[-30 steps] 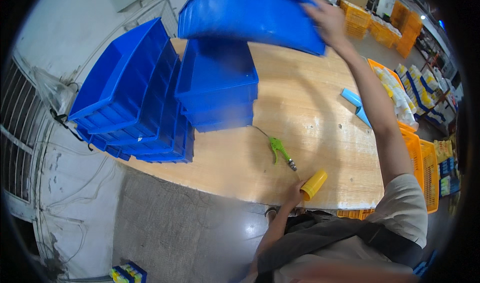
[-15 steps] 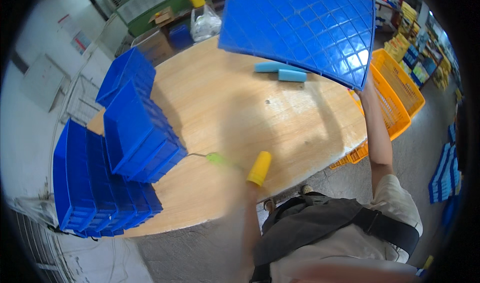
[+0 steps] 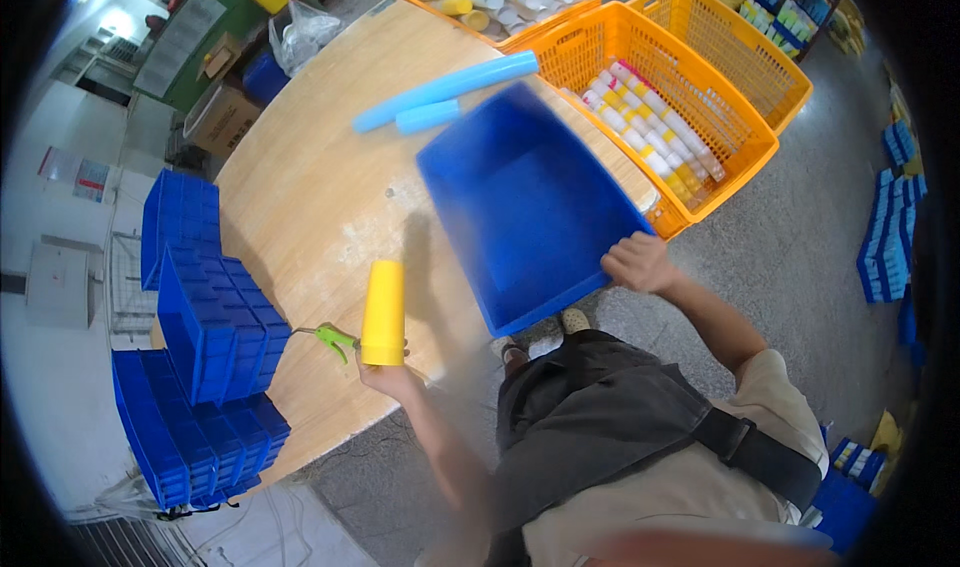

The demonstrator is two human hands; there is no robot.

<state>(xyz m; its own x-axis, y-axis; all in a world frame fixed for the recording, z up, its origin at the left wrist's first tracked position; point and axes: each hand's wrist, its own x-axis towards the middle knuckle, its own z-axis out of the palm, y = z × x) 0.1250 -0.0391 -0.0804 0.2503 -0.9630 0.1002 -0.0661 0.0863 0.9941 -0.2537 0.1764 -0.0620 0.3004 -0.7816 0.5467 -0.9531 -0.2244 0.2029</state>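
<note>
My left hand (image 3: 390, 375) is closed around a tapered yellow cylinder (image 3: 383, 312), like a cup or cone, which stands upright over the table's near edge. Right beside those fingers is a green air blow gun (image 3: 337, 343) with a thin metal nozzle; whether the hand also holds it I cannot tell. My right hand (image 3: 642, 263) grips the rim of a large blue bin (image 3: 535, 202) at its right corner. The bin is tilted, its hollow inside facing me, over the table's right part. Two light-blue rolls (image 3: 445, 92) lie on the table just beyond it.
Blue bins (image 3: 205, 327) are stacked on the left of the wooden table (image 3: 300, 187). Orange crates (image 3: 735, 172) stand beyond the right edge, one with white, yellow and pink rolls (image 3: 655, 127). A plastic bag (image 3: 300, 37) and a cardboard box (image 3: 222, 119) are at the far left.
The blue bin has come down and nearer, turning from its ribbed underside to its inside. My left hand, with the yellow cylinder, has moved closer to the blow gun. The view has swung right.
</note>
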